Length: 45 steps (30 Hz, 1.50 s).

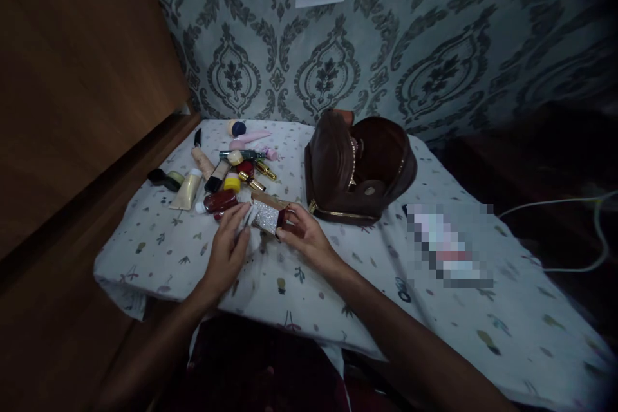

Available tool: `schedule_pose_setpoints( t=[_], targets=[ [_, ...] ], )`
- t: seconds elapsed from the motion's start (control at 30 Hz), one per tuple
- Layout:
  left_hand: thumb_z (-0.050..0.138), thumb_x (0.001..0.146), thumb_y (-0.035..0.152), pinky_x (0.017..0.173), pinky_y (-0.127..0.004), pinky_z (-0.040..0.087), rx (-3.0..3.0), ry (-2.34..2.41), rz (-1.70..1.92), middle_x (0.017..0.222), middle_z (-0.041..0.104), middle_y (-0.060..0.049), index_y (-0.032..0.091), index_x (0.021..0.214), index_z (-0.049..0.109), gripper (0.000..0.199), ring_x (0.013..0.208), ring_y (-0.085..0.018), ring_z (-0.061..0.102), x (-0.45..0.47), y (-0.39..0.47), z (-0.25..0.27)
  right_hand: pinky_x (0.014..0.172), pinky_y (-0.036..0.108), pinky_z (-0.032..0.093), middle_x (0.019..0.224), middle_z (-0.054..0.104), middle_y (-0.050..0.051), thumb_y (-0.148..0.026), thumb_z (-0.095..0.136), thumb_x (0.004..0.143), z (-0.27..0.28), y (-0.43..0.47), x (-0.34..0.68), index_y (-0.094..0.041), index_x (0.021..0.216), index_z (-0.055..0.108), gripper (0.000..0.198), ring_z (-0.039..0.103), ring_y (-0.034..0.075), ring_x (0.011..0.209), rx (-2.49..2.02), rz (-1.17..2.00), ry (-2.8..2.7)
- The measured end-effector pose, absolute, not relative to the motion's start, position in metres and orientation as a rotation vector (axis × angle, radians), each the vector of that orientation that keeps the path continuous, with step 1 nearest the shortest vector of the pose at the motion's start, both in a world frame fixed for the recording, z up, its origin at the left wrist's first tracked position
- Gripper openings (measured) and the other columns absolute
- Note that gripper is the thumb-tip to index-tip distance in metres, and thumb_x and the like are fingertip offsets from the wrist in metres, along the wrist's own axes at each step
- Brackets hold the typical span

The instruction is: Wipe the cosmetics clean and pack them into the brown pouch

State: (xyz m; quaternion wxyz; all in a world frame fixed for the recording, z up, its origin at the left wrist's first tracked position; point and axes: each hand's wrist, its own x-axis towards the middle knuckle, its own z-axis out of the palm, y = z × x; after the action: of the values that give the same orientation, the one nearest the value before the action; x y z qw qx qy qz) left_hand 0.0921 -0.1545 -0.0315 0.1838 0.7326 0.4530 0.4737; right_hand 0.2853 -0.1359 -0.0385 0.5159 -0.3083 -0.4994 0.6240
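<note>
A small box with a silver glitter face and brown sides [265, 215] is held in my right hand [309, 239], the fingers wrapped around its right end. My left hand [228, 248] pinches a thin white piece of tissue or cloth [250, 214] at the left edge of the box. Just beyond my left hand lies a dark red bottle with a white cap [221, 201]. Close by are a yellow-lidded jar [232, 181], a gold lipstick tube [253, 181] and a cream squeeze tube [187, 190].
More cosmetics, including a pink tube [248, 139] and a dark green bottle [241, 155], lie at the back left. A brown leather bag [333, 170] stands unzipped at the back. A pixelated flat item [449, 248] lies right. Wooden furniture [91, 71] borders the left side.
</note>
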Motion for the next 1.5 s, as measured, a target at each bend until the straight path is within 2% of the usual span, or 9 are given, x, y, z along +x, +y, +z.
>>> schedule_pose_setpoints(
  t=[0.2, 0.4, 0.57, 0.77, 0.83, 1.03, 1.13, 1.33, 1.5],
  targets=[
    [0.044, 0.099, 0.021, 0.109, -0.047, 0.044, 2.188, 1.274, 1.367, 0.135, 0.055, -0.012, 0.023, 0.139, 0.051, 0.041, 0.129, -0.024, 0.051, 0.094, -0.15, -0.02, 0.094, 0.038, 0.05, 0.116, 0.069, 0.005, -0.028, 0.071, 0.082, -0.045, -0.14, 0.286, -0.026, 0.123, 0.063, 0.043, 0.066, 0.022, 0.101, -0.92, 1.111, -1.516],
    [0.036, 0.095, 0.005, 0.11, -0.05, 0.043, 2.672, 0.96, 1.299, 0.136, 0.054, -0.016, 0.022, 0.149, 0.037, 0.056, 0.135, -0.026, 0.046, 0.11, -0.159, -0.013, 0.092, 0.036, 0.049, 0.107, 0.07, 0.004, -0.027, 0.065, 0.087, -0.049, -0.142, 0.287, -0.025, 0.125, 0.062, 0.038, 0.065, 0.022, 0.098, -0.911, 1.037, -1.603],
    [0.038, 0.097, 0.009, 0.107, -0.048, 0.045, 2.533, 1.103, 1.369, 0.133, 0.056, -0.014, 0.022, 0.144, 0.046, 0.049, 0.127, -0.025, 0.052, 0.1, -0.142, -0.011, 0.093, 0.037, 0.05, 0.107, 0.07, 0.004, -0.033, 0.07, 0.084, -0.045, -0.14, 0.282, -0.025, 0.116, 0.064, 0.034, 0.065, 0.021, 0.1, -0.838, 1.247, -1.409],
    [0.044, 0.099, 0.024, 0.107, -0.045, 0.045, 2.042, 1.234, 1.45, 0.13, 0.06, -0.011, 0.02, 0.134, 0.056, 0.038, 0.124, -0.024, 0.056, 0.1, -0.135, -0.018, 0.074, 0.033, 0.058, 0.111, 0.071, 0.005, -0.041, 0.077, 0.077, -0.04, -0.137, 0.281, -0.026, 0.112, 0.063, 0.041, 0.069, 0.021, 0.093, -0.74, 1.574, -1.015],
    [0.044, 0.1, 0.025, 0.109, -0.045, 0.043, 2.014, 1.233, 1.464, 0.132, 0.059, -0.011, 0.021, 0.136, 0.055, 0.038, 0.125, -0.023, 0.054, 0.107, -0.142, -0.023, 0.073, 0.032, 0.059, 0.111, 0.071, 0.005, -0.04, 0.079, 0.076, -0.04, -0.136, 0.282, -0.026, 0.112, 0.062, 0.042, 0.071, 0.021, 0.091, -0.715, 1.65, -0.903],
    [0.045, 0.1, 0.031, 0.114, -0.049, 0.037, 1.986, 1.29, 1.459, 0.142, 0.05, -0.011, 0.025, 0.146, 0.042, 0.046, 0.135, -0.025, 0.045, 0.122, -0.161, -0.033, 0.073, 0.034, 0.06, 0.089, 0.075, 0.001, -0.038, 0.084, 0.071, -0.041, -0.133, 0.284, -0.024, 0.096, 0.061, 0.037, 0.073, 0.019, 0.075, -0.7, 1.767, -0.693],
    [0.048, 0.1, 0.032, 0.114, -0.048, 0.038, 1.896, 1.301, 1.468, 0.14, 0.052, -0.011, 0.027, 0.147, 0.041, 0.048, 0.133, -0.024, 0.047, 0.121, -0.159, -0.032, 0.072, 0.032, 0.059, 0.092, 0.075, 0.002, -0.039, 0.084, 0.071, -0.042, -0.133, 0.285, -0.024, 0.1, 0.063, 0.038, 0.073, 0.018, 0.076, -0.711, 1.791, -0.719],
    [0.05, 0.098, 0.023, 0.105, -0.044, 0.048, 2.109, 1.216, 1.491, 0.128, 0.058, -0.01, 0.026, 0.138, 0.051, 0.04, 0.122, -0.022, 0.055, 0.114, -0.151, -0.022, 0.067, 0.022, 0.053, 0.097, 0.073, 0.004, -0.034, 0.084, 0.071, -0.039, -0.135, 0.283, -0.019, 0.099, 0.069, 0.035, 0.065, 0.012, 0.077, -0.749, 1.776, -0.824],
    [0.042, 0.097, 0.008, 0.105, -0.045, 0.049, 2.522, 1.023, 1.406, 0.135, 0.054, -0.013, 0.024, 0.149, 0.038, 0.055, 0.127, -0.024, 0.052, 0.117, -0.161, -0.021, 0.083, 0.03, 0.054, 0.098, 0.072, 0.002, -0.04, 0.086, 0.067, -0.034, -0.139, 0.28, -0.023, 0.099, 0.068, 0.041, 0.066, 0.017, 0.093, -0.629, 1.802, -0.79]
  ],
)
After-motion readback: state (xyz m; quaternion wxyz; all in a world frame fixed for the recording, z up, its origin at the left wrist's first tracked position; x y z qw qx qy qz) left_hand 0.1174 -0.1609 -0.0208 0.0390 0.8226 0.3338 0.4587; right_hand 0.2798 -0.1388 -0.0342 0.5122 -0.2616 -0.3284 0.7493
